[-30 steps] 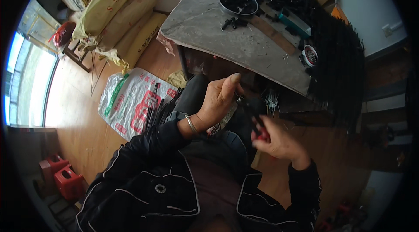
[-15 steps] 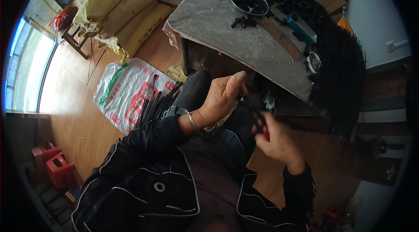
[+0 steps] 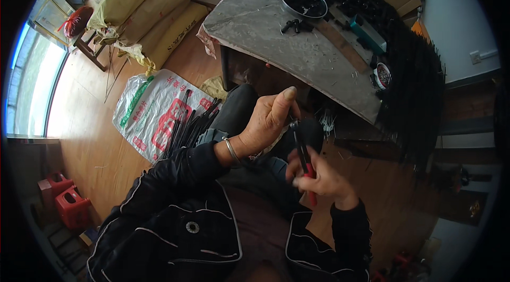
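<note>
My left hand (image 3: pixel 267 120) is closed in front of me, thumb pressed up against the bent fingers. What it pinches is too small and hidden to make out. In my right hand (image 3: pixel 326 178) is a pair of pliers (image 3: pixel 300 144) with black upper parts and red grips. Its jaws point up and sit right by the fingertips of the left hand. The right fingers are a little blurred but wrapped round the grips.
A grey-topped table (image 3: pixel 255 32) stands ahead, bearing a round metal pan (image 3: pixel 304 15) of black parts, a teal box (image 3: pixel 367 35) and a small bowl (image 3: pixel 381 76). Black rods (image 3: pixel 194 122) lie on a white sack (image 3: pixel 141 117). Yellow sacks (image 3: pixel 154 14) are stacked left; red stools (image 3: pixel 73 206) stand lower left.
The pliers have swung more upright, and my right hand has moved down and slightly left. My left hand stays nearly where it was, still closed.
</note>
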A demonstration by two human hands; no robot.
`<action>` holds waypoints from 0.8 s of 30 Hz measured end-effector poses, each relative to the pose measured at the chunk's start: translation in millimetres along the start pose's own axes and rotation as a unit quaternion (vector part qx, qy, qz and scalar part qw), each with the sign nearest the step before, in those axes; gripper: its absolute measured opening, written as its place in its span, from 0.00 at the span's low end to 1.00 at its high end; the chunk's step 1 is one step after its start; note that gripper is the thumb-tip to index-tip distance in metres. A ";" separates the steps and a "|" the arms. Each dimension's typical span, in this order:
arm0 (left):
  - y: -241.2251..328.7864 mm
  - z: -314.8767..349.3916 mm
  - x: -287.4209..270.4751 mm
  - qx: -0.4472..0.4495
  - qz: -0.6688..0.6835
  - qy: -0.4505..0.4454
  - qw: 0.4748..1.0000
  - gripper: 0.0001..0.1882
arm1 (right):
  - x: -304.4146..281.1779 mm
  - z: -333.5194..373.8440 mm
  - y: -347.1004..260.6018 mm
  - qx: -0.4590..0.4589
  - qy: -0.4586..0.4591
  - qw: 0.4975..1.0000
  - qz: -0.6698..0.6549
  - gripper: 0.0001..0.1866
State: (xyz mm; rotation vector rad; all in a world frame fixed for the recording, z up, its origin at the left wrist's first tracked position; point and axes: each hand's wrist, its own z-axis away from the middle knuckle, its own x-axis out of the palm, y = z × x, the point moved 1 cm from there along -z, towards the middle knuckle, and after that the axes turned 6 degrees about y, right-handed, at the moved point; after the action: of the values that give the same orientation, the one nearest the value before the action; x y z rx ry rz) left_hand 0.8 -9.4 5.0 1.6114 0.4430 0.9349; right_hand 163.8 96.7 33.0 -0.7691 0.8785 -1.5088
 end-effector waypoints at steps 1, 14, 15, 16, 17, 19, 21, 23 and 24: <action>0.0 -0.6 0.2 0.001 0.001 -0.001 1.000 0.33 | 3.8 -0.6 2.9 0.000 0.001 1.000 0.001 0.11; -6.6 -3.5 -0.3 -0.038 -0.074 -0.078 0.993 0.35 | 17.4 14.6 -19.1 0.055 0.035 0.992 -0.111 0.20; -8.9 -3.9 -1.0 -0.037 -0.083 -0.086 0.992 0.36 | 14.6 15.0 -19.0 0.055 0.034 0.992 -0.111 0.20; -8.2 -4.9 -1.6 -0.037 -0.083 -0.085 0.992 0.36 | 9.9 15.6 -19.0 0.080 0.015 0.993 -0.090 0.20; -7.2 -5.9 -2.0 -0.041 -0.078 -0.101 0.991 0.36 | 7.5 15.6 -18.7 0.104 -0.003 0.992 -0.068 0.20; -3.7 -7.1 -2.8 -0.045 -0.073 -0.115 0.990 0.36 | 8.9 13.1 -14.9 0.083 -0.008 0.993 -0.086 0.20; 1.5 -7.7 -3.6 -0.052 -0.092 -0.117 0.988 0.37 | 10.7 11.2 -15.0 0.061 -0.013 0.993 -0.104 0.20; -1.7 -8.9 -4.3 -0.048 -0.097 -0.116 0.987 0.37 | 12.5 11.3 -16.3 0.069 -0.014 0.990 -0.119 0.19; -2.9 -9.4 -4.6 -0.045 -0.102 -0.115 0.987 0.37 | 12.3 11.2 -14.1 0.069 -0.013 0.990 -0.118 0.19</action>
State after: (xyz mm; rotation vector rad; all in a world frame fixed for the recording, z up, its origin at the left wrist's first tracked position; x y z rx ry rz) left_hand -8.6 -6.0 1.0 1.5373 0.3905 0.6001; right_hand 165.0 84.1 50.7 -0.8099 0.6721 -1.7448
